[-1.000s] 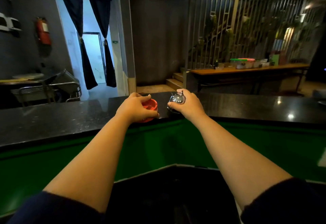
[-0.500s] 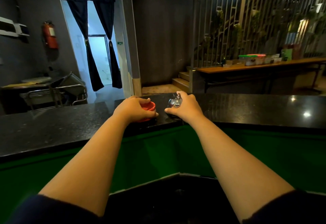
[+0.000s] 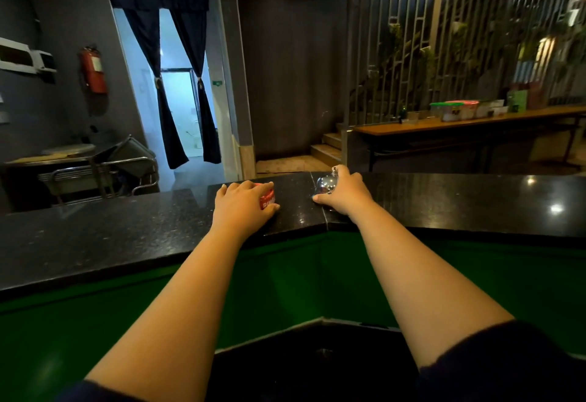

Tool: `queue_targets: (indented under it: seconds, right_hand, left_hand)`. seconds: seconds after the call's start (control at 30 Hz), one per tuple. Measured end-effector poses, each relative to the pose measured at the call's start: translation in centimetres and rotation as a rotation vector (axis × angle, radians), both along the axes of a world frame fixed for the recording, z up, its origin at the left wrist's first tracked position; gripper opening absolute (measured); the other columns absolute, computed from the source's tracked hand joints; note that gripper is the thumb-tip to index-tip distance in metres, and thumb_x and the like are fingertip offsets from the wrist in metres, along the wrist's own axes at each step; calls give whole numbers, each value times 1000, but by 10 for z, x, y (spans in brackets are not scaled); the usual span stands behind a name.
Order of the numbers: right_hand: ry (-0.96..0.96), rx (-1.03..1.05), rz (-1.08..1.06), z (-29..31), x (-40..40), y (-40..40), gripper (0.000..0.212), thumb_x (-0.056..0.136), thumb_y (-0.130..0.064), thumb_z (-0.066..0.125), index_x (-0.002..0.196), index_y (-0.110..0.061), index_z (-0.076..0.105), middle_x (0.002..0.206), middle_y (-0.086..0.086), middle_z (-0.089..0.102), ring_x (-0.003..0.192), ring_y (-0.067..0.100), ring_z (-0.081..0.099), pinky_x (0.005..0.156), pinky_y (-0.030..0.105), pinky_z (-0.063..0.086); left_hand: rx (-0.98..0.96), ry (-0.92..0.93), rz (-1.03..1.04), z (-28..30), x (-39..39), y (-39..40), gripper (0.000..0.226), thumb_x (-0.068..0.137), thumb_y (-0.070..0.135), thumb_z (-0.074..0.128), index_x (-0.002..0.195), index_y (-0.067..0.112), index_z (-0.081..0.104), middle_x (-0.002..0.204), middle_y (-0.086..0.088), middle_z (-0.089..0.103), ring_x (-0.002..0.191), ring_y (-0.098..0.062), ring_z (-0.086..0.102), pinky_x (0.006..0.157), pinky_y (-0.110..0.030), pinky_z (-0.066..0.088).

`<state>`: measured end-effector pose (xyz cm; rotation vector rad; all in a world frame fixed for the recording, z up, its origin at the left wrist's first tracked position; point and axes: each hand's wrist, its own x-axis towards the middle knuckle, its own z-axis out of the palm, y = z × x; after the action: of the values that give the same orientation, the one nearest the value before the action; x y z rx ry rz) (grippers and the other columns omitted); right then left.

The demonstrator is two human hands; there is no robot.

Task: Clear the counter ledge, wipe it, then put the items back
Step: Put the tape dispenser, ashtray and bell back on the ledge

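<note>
- Both arms reach out over the green front panel [image 3: 285, 278] to the black speckled counter ledge [image 3: 126, 227].
- Left hand [image 3: 242, 203] sits over a red ashtray [image 3: 267, 198] with white lettering on its side, fingers curled round the rim and thumb down by the near side, so it's gripping it. The ashtray looks like it's sitting on the ledge, near the middle.
- Right hand [image 3: 344, 191] is wrapped round a shiny chrome bell [image 3: 326, 184], thumb along the ledge at its base, little knob poking up past the fingers. It sits just right of the seam [image 3: 320, 208] in the stone.
- The two items are near each other but apart, with bare stone between.
- Background: a fire extinguisher [image 3: 93, 69] on the left wall, dark curtains [image 3: 172, 91] at a doorway, a long wooden table [image 3: 469, 124] on the right.
</note>
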<state>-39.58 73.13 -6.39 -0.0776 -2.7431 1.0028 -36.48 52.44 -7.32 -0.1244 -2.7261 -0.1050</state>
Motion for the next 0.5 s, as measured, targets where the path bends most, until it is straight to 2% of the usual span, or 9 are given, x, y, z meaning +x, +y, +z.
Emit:
queue_targets:
  seconds: [0.17,0.37,0.43,0.5]
  right_hand:
    - [-11,-14,-32,-4,-6,2,88,77,-39,78,147,-25,26,145,15,30,129,36,42,103,46,43]
    - [-89,82,-126,-7,19,-1,108,81,-48,71,155,-21,-3,154,18,23,136,38,36,102,47,41]
    - [-64,150,-147,-12,42,0,99,86,-51,64,155,-18,0,154,17,26,136,36,36,103,45,41]
    - [20,196,-120,-22,74,2,85,91,-51,56,154,-16,14,152,14,31,137,34,36,108,44,35]
  left_hand:
    - [1,5,-1,-2,-1,0,60,90,59,47,144,38,34,141,-3,46,132,-26,39,111,-48,26]
    - [154,157,-82,-13,34,2,53,88,44,59,137,26,47,138,-6,41,128,-28,38,107,-47,35]
    - [197,205,-110,-24,57,5,48,90,40,58,134,24,51,141,-7,38,129,-29,37,107,-47,36]
    - [232,216,-138,-35,83,10,43,91,36,57,132,23,54,142,-6,38,131,-27,37,106,-46,36]
